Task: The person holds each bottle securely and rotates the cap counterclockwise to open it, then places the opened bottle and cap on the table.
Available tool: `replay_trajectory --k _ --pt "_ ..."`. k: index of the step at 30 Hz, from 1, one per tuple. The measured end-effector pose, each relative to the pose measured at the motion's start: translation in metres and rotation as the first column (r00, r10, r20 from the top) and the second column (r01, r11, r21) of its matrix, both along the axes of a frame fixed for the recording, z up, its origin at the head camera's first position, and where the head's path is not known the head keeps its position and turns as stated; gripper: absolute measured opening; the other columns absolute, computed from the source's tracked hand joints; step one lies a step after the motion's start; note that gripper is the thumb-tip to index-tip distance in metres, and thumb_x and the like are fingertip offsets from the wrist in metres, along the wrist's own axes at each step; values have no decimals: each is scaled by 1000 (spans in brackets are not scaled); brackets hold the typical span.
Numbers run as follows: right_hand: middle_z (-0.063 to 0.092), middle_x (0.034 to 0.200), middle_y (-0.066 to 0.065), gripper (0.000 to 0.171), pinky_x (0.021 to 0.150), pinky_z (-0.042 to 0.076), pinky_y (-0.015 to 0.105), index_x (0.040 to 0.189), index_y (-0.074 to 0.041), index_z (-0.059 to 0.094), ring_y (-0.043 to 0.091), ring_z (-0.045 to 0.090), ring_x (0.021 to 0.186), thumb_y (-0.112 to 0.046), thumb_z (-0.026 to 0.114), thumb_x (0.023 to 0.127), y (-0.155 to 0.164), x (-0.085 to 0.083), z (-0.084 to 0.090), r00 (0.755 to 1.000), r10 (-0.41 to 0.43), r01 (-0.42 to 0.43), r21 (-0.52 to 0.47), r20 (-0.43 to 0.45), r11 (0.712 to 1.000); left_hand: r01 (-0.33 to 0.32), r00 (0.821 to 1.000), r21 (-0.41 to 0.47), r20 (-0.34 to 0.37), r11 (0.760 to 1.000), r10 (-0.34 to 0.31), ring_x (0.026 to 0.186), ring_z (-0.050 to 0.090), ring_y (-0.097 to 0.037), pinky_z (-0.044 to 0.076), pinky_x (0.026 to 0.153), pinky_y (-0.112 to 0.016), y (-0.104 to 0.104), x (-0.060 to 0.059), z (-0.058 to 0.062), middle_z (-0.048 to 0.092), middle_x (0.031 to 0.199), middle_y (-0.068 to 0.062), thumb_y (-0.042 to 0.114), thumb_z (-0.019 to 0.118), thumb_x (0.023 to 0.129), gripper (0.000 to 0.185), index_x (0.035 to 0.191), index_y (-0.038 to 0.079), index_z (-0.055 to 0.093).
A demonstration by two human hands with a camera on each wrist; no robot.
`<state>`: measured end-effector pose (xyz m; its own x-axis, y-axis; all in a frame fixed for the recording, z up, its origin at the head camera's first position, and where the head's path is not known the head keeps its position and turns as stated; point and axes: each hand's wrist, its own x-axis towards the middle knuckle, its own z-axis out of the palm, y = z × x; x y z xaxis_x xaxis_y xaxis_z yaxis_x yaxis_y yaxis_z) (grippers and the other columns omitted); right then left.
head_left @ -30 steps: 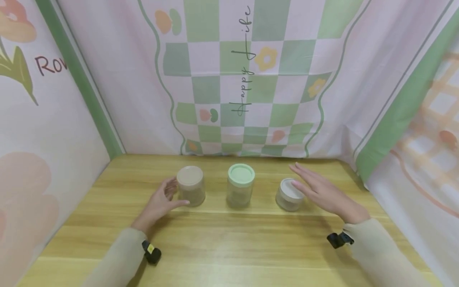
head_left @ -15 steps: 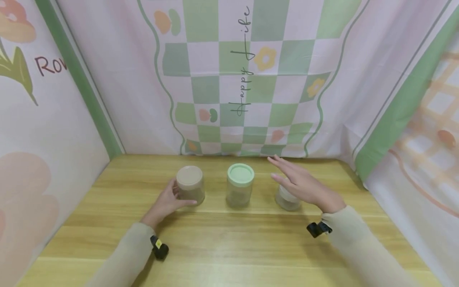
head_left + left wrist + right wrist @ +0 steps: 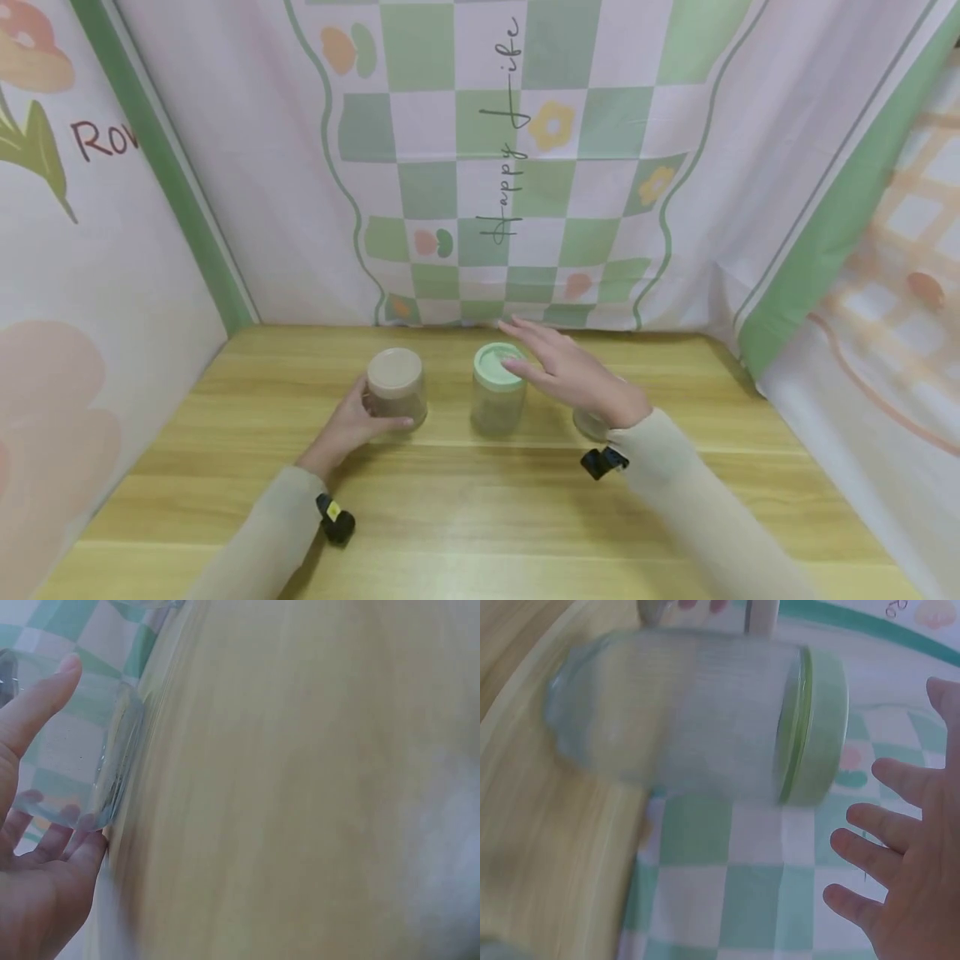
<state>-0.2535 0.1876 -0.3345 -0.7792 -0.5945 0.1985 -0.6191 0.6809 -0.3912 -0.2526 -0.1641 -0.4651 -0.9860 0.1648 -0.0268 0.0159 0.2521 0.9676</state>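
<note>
Wooden desk [image 3: 480,500] carrying three jars in a row. Left grip [image 3: 352,421] curled round beige-lidded jar [image 3: 396,390] at row's left end. Right grip [image 3: 573,375] flat, fingers spread, hovering just over green-lidded jar [image 3: 495,392] at middle, not clasping. Third jar [image 3: 588,423] mostly hidden beneath right wrist.

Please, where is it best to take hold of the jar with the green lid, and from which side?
Probably by the green lid, from above: the middle jar stands upright with free space around it, and the open right hand hovers over that lid. The left hand holds the beige-lidded jar.
</note>
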Motion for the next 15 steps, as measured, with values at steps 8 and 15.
replay_trajectory --k 8,15 --pt "20 165 2 68 118 21 58 159 -28 28 28 24 148 -63 38 102 -47 -2 5 998 62 -63 -12 -6 998 8 1000 12 4 1000 -8 140 36 -40 29 113 -60 -1 -1 -1 37 155 -15 28 94 70 113 156 15 22" --pt "31 161 5 65 116 29 53 157 -20 34 28 32 144 -51 50 103 -84 -5 -2 990 123 -126 -40 -68 991 20 1000 0 3 1000 -20 143 30 -42 25 113 -64 -2 -1 -1 32 158 -15 30 93 71 114 158 16 20"
